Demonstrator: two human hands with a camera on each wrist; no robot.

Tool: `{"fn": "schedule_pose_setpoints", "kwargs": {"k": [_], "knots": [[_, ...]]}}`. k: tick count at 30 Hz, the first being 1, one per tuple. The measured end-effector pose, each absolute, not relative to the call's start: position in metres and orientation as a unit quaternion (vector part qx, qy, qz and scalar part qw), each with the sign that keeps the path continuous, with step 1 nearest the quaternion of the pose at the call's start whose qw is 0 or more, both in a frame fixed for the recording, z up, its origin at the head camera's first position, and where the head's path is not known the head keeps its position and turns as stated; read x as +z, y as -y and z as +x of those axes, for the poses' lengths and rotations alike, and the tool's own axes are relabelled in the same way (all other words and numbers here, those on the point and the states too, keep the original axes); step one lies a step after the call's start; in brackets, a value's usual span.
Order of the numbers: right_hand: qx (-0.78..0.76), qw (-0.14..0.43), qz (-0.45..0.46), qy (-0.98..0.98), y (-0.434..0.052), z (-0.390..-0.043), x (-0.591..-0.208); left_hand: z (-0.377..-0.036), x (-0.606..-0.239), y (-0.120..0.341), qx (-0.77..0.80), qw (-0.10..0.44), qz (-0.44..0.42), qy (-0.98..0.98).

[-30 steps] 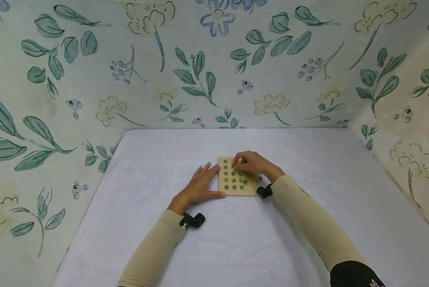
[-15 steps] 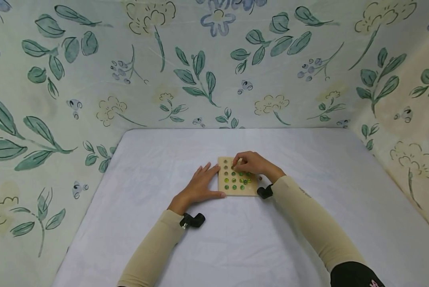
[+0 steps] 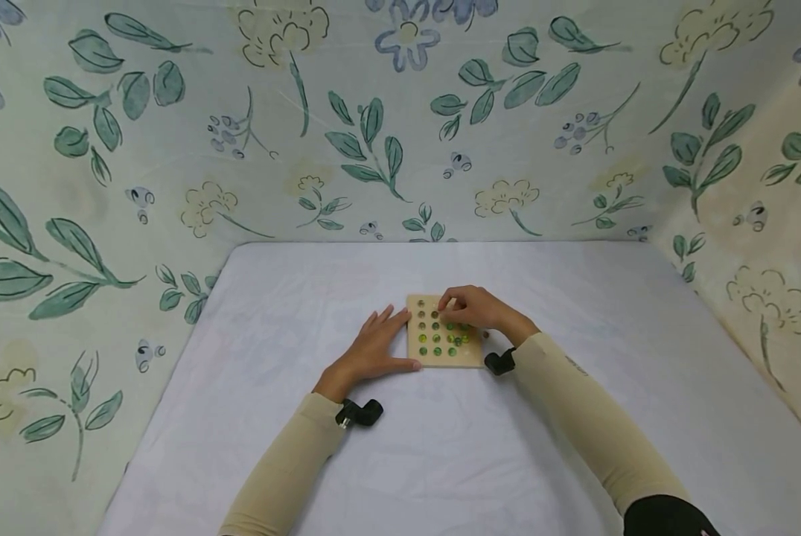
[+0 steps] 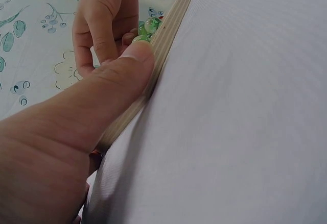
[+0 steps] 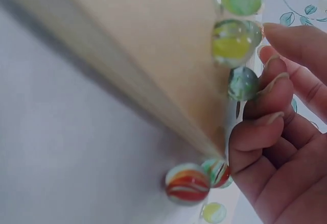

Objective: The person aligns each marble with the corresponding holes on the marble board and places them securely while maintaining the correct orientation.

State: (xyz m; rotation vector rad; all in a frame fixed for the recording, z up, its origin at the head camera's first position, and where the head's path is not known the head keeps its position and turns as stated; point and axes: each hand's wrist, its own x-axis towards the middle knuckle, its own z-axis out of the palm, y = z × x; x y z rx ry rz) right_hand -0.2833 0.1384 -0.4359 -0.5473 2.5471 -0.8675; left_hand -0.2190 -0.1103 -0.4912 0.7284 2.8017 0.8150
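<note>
Barely shifted, right hand (image 3: 473,307) pinches over square wooden board (image 3: 444,358) (glass marbles (image 3: 437,338)); left hand (image 3: 374,348) flat.

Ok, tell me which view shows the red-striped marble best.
The right wrist view: the red-striped marble lies large on the cloth beside the wooden board. The head view shows only a tiny dot at the board's right edge; in the left wrist view it cannot be made out.

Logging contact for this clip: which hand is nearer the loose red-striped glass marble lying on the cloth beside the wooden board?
Right. The right hand curls just beside the red-striped glass marble; the left hand rests at the board's opposite edge.
</note>
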Motion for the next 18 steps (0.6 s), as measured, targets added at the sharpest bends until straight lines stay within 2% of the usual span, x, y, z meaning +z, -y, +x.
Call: {"fn": "schedule_pose_setpoints", "kwargs": {"k": [8, 18], "knots": [[-0.321, 0.209, -0.178, -0.906, -0.148, -0.276, -0.432, -0.219, -0.493, 0.109, 0.269, 0.072, 0.235, -0.931], [-0.32, 0.184, -0.209, -0.906, -0.16, -0.256, -0.431, -0.219, -0.492, 0.109, 0.273, 0.06, 0.242, -0.929]]}}
